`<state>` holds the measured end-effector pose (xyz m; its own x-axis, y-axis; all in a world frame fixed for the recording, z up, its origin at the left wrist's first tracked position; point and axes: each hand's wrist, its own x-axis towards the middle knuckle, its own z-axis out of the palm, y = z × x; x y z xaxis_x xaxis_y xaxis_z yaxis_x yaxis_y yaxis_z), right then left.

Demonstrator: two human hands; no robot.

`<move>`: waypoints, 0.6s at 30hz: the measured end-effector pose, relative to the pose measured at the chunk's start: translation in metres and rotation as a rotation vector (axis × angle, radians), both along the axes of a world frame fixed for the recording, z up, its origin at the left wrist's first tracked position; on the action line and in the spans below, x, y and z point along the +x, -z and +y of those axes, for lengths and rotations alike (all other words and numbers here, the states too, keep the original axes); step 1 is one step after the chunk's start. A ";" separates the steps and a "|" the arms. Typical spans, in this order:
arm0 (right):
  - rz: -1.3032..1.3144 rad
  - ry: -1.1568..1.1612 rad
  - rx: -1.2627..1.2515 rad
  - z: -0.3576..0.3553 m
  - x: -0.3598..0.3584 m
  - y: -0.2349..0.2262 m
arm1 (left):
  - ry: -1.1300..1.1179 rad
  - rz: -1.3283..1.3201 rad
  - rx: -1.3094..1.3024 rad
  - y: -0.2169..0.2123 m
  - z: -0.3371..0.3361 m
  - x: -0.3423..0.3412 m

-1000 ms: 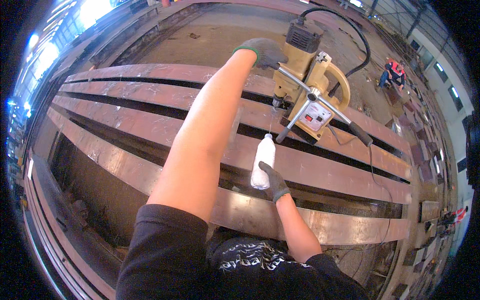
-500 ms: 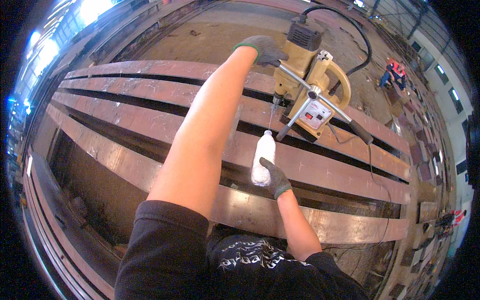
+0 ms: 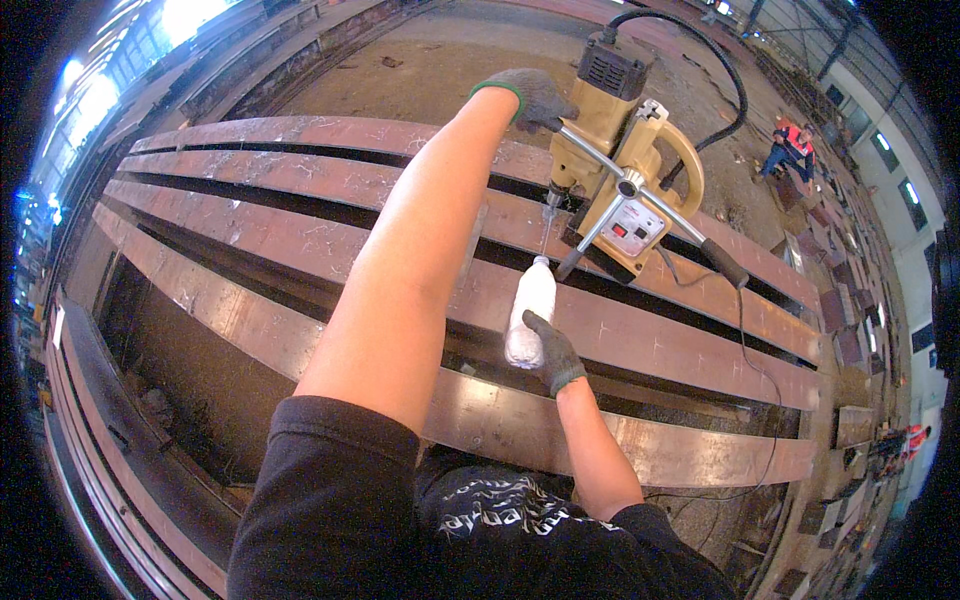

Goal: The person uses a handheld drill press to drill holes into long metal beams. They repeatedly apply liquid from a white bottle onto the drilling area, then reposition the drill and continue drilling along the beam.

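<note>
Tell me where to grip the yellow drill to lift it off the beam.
Grip the arched rear handle of the yellow drill, coming from the right. Its open loop faces away from the spindle and feed spokes, and the left hand already crowds the top.

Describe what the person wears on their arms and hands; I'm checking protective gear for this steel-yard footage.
Both hands wear dark grey knit work gloves; the left hand glove has a green band at the cuff, while the right hand glove looks plain dark. Both forearms are bare, with short black sleeves ending above the elbows. The black shirt carries a pale printed design on the chest.
</note>
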<state>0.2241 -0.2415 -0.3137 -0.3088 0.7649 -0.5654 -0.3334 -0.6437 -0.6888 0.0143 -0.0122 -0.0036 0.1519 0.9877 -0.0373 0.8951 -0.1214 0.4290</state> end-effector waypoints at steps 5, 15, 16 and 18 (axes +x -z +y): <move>-0.007 -0.005 -0.008 0.001 0.001 0.003 | 0.044 -0.010 -0.013 0.009 0.017 -0.007; -0.074 -0.025 0.041 0.001 -0.003 -0.002 | 0.186 0.173 0.079 0.015 0.025 -0.008; -0.071 -0.033 0.050 0.001 -0.005 -0.005 | 0.174 0.150 0.057 0.016 0.029 -0.013; -0.052 -0.022 0.073 0.000 0.003 -0.002 | 0.109 0.002 -0.026 0.017 0.024 -0.005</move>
